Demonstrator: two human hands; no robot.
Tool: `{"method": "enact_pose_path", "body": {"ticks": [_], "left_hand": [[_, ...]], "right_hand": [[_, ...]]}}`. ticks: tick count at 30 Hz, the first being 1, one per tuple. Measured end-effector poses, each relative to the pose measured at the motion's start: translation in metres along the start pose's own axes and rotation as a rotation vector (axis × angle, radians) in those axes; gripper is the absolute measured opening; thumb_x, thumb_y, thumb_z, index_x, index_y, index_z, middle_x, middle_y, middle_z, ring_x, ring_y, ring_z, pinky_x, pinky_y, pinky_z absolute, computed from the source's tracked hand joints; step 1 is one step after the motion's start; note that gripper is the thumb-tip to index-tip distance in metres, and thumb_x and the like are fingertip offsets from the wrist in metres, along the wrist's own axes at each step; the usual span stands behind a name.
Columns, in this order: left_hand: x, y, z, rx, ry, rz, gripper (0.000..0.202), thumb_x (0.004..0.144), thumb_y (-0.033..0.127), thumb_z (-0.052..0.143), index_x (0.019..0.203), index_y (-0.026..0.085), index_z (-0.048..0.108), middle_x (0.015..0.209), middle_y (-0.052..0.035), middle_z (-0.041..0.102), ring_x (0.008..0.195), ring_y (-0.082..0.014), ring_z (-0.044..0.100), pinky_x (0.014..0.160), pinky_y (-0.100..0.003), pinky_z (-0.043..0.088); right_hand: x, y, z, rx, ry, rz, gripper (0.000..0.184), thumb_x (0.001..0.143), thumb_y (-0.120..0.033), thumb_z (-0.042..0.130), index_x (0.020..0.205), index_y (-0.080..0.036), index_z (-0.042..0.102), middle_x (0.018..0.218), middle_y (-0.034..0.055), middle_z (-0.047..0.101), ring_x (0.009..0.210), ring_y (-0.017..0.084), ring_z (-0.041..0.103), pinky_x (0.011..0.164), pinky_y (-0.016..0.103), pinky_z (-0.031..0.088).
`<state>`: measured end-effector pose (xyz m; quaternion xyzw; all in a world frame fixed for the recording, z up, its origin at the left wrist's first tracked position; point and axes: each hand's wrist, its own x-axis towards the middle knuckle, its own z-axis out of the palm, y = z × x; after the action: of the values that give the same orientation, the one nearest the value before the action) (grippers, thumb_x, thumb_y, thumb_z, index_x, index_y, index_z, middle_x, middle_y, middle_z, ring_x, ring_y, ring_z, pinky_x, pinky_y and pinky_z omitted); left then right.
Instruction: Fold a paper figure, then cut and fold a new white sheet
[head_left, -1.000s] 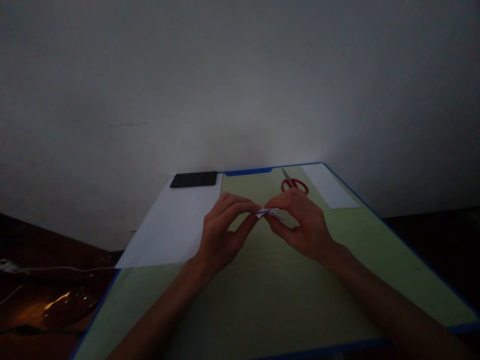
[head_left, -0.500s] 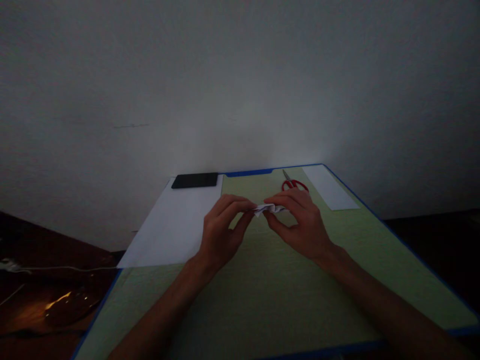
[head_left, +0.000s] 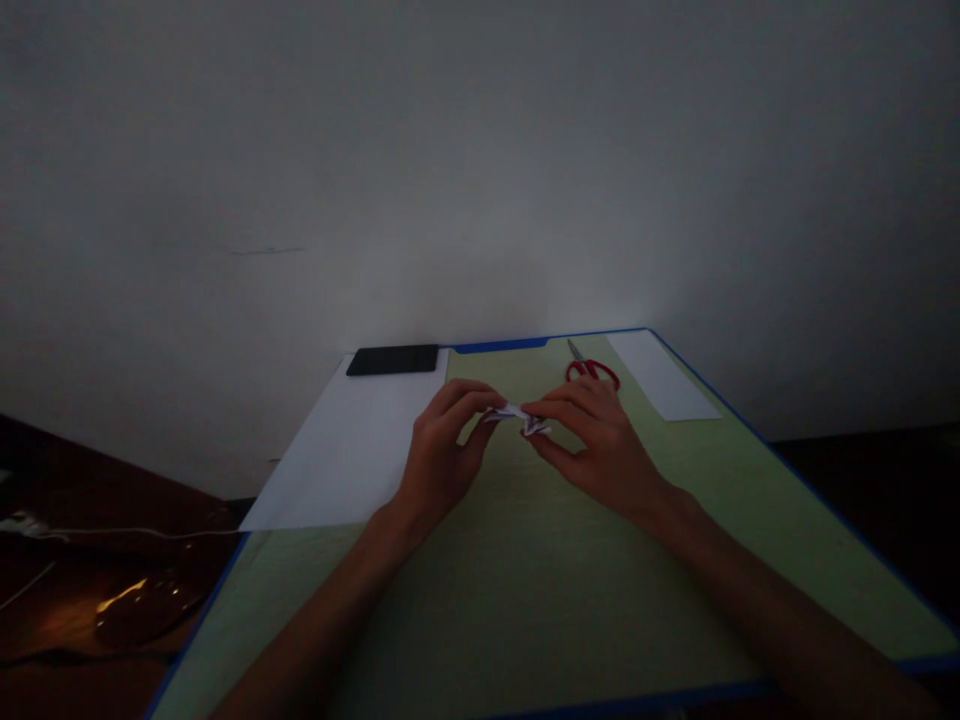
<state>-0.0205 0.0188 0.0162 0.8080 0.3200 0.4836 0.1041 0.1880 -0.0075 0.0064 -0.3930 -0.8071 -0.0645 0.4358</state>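
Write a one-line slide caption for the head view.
Left hand and right hand pinch a small creased paper over a green tabletop, red scissors lying beyond.

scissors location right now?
In the head view, right of centre, the red-handled scissors lie near the far edge of the green table, just beyond the right hand and left of the white strip.

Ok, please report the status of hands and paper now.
Left hand and right hand: both pinching the folded paper. Scissors: on table, just beyond right hand. Nothing seems in the way.
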Motion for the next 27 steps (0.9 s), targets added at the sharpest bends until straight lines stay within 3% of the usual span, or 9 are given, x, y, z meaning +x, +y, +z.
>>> {"method": "enact_pose_path", "body": {"ticks": [4,10,14,17,20,23,27], "left_hand": [[-0.006,-0.014,0.005,0.051,-0.096,-0.147,0.038,0.085,0.001,0.061,0.118,0.018,0.064,0.107,-0.0076,0.07,0.082,-0.0155,0.067,0.075,-0.031,0.057],[-0.012,-0.018,0.011,0.18,-0.24,-0.349,0.02,0.098,0.021,0.052,0.109,0.019,0.067,0.089,-0.0058,0.077,0.077,-0.0192,0.072,0.07,-0.03,0.053],[-0.011,-0.014,0.011,0.214,-0.267,-0.38,0.024,0.1,0.029,0.048,0.101,0.019,0.069,0.088,-0.0064,0.077,0.076,-0.0213,0.072,0.069,-0.031,0.051],[-0.01,-0.015,0.011,0.216,-0.229,-0.389,0.022,0.098,0.028,0.049,0.1,0.019,0.069,0.089,-0.0069,0.077,0.076,-0.0221,0.071,0.069,-0.032,0.051],[-0.009,-0.016,0.011,0.139,-0.143,-0.443,0.019,0.094,0.025,0.052,0.098,0.018,0.069,0.09,-0.0069,0.077,0.076,-0.0208,0.071,0.07,-0.031,0.051],[-0.006,-0.016,0.01,-0.003,-0.017,-0.554,0.017,0.091,0.024,0.054,0.093,0.018,0.069,0.086,-0.0056,0.076,0.073,-0.0183,0.07,0.068,-0.029,0.051],[-0.003,-0.017,0.008,-0.15,0.121,-0.672,0.016,0.087,0.025,0.056,0.088,0.017,0.069,0.08,-0.0057,0.074,0.073,-0.0181,0.068,0.067,-0.029,0.052]], "right_hand": [[-0.004,0.007,0.005,-0.06,-0.095,-0.013,0.019,0.091,-0.025,0.069,0.11,-0.024,0.069,0.095,0.0055,0.068,0.094,0.025,0.058,0.087,0.043,0.041],[-0.009,0.012,0.011,-0.066,-0.318,-0.008,0.019,0.092,-0.026,0.069,0.11,-0.02,0.071,0.094,0.0064,0.066,0.093,0.023,0.056,0.086,0.039,0.04],[-0.008,0.007,0.009,-0.009,-0.374,-0.007,0.028,0.09,-0.027,0.07,0.117,-0.019,0.07,0.099,0.0072,0.067,0.097,0.023,0.058,0.089,0.04,0.04],[-0.006,0.003,0.005,0.02,-0.349,-0.008,0.025,0.089,-0.022,0.066,0.113,-0.019,0.073,0.098,0.0069,0.067,0.096,0.022,0.059,0.09,0.039,0.039],[-0.006,0.0,0.003,0.003,-0.343,0.019,0.02,0.09,-0.019,0.062,0.104,-0.018,0.076,0.087,0.005,0.066,0.085,0.019,0.059,0.081,0.035,0.039],[-0.007,-0.005,0.004,-0.061,-0.439,0.065,0.022,0.094,-0.021,0.057,0.103,-0.019,0.077,0.08,0.0029,0.066,0.072,0.015,0.058,0.07,0.03,0.037],[-0.009,-0.021,0.007,-0.15,-0.515,0.127,0.024,0.096,-0.022,0.055,0.106,-0.021,0.076,0.086,0.0022,0.07,0.07,0.013,0.061,0.061,0.028,0.032]]}}
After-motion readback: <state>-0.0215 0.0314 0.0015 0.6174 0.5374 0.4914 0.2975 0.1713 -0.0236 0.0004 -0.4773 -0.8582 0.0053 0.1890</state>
